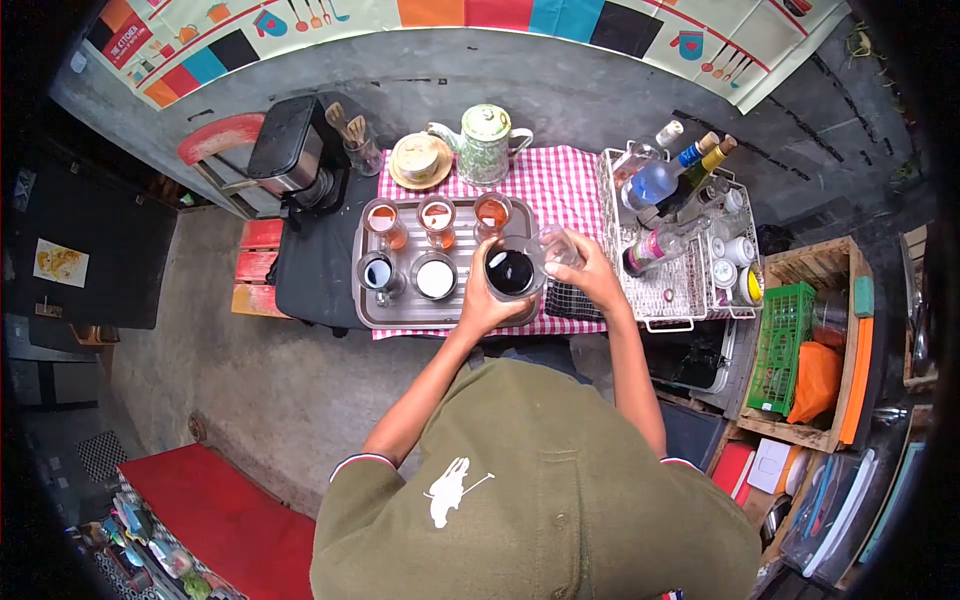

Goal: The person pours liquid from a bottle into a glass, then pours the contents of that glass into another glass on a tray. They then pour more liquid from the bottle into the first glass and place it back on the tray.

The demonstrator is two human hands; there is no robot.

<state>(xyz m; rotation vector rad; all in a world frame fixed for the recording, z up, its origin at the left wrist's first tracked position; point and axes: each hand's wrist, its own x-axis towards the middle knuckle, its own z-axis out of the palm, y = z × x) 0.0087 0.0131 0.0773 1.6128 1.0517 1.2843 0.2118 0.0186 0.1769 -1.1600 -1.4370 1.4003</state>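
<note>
My left hand (482,306) is wrapped round a clear glass of dark liquid (510,271) over the right front part of a brown tray (366,312). In my right hand (596,274) is a clear glass (553,243) that looks empty, close against the rim of the dark one. On the tray's back row stand three glasses of amber drink, the left one (386,224), the middle one (437,222) and the right one (492,213). In front are a glass mug with dark liquid (379,276) and a glass with white contents (435,277).
A green enamel pot (486,150) and a cup on a saucer (418,160) stand behind the tray. To the right, a white wire rack (669,318) holds bottles and jars. A black coffee maker (290,145) and a jar of wooden utensils (365,158) are at the left.
</note>
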